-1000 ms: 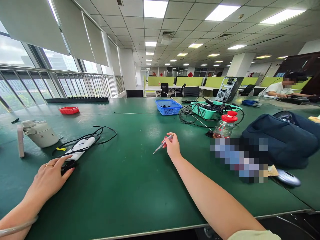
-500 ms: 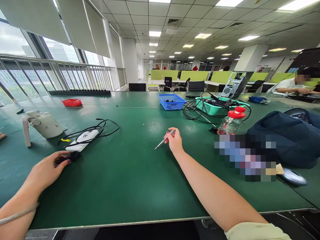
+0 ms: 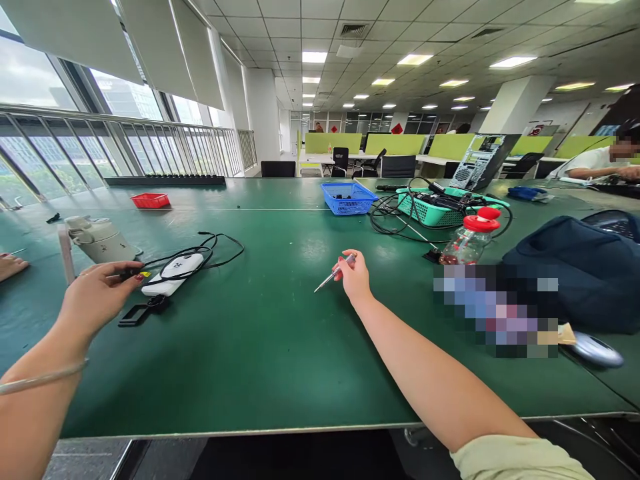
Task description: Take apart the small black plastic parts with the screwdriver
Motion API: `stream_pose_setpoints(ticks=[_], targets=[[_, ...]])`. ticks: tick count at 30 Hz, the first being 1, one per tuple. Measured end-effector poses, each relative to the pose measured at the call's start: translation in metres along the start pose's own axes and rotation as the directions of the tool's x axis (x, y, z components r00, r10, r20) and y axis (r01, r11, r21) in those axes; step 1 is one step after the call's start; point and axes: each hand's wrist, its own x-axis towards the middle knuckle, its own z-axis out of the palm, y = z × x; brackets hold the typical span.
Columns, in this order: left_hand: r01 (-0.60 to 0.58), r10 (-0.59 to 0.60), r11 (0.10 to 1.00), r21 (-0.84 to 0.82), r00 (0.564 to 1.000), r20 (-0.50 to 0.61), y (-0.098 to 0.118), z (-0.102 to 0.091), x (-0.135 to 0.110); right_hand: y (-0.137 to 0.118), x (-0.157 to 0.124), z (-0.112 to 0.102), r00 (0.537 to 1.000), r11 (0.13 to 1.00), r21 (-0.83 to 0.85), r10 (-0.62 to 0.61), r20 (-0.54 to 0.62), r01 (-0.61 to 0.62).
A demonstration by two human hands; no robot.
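Note:
My left hand (image 3: 97,293) pinches the end of a black cable (image 3: 223,235) beside a small yellow tag (image 3: 145,274). The cable loops over a white oblong device (image 3: 175,275) marked "25", which lies flat on the table. Just in front of that device is a black bracket-like piece (image 3: 137,313) with a rectangular opening, apart from my fingers. In my right hand (image 3: 356,277) is a slim metal screwdriver (image 3: 327,280), its tip pointing down and left above the green table. The fingers of this hand are closed round its handle.
At left stand a pale flask (image 3: 103,241) and a red tray (image 3: 151,201); another person's hand (image 3: 13,265) rests at the edge. Further back are a blue basket (image 3: 349,199) and a green basket (image 3: 433,212) of cables. A red-lidded jar (image 3: 470,240) and dark bag (image 3: 575,273) stand right.
My left hand has let go of the black bracket piece, moved slightly up and away, and taken hold of the cable end. My right hand keeps the screwdriver; the view has shifted slightly.

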Motion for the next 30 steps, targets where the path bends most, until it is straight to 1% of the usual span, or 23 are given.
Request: stream_pose_setpoints(ticks=[3,5,8,11,16,20,22,28,30], targets=[[0.141,-0.139,0.99,-0.023,0.988,0.069,0.006,0.003,-0.007,0.0,0.0,-0.001,1.0,1.0,-0.011,0.009,0.007,-0.009],[0.169,-0.166,0.985,-0.018,0.98,0.11,0.007,0.007,-0.015,0.001,0.001,-0.002,1.0,1.0,-0.014,0.0,0.008,0.0],[0.15,-0.154,0.988,0.048,0.982,0.113,0.005,0.01,-0.021,0.003,0.001,-0.001,1.0,1.0,-0.013,-0.01,0.002,0.01],[0.129,-0.142,0.987,0.098,0.98,0.14,0.003,0.01,-0.021,0.004,0.001,-0.001,1.0,1.0,-0.017,-0.002,0.007,0.002],[0.009,-0.035,0.99,0.139,0.983,0.182,0.003,0.015,-0.017,0.002,0.001,-0.001,1.0,1.0,-0.018,0.001,0.01,-0.001],[-0.068,0.035,0.989,0.132,0.97,0.242,0.003,0.022,-0.016,0.001,0.0,-0.001,1.0,1.0,-0.025,0.002,0.01,-0.002],[-0.077,0.04,0.988,0.135,0.966,0.255,0.002,0.023,-0.016,0.001,0.0,-0.001,1.0,1.0,-0.025,0.005,0.008,-0.004],[-0.118,0.079,0.981,0.154,0.968,0.24,-0.003,0.025,-0.016,0.004,0.001,-0.002,1.0,1.0,-0.027,-0.008,0.013,0.008],[-0.088,0.046,0.979,0.182,0.973,0.226,-0.006,0.029,-0.015,0.007,0.002,-0.002,1.0,0.999,-0.028,-0.016,0.014,0.017]])
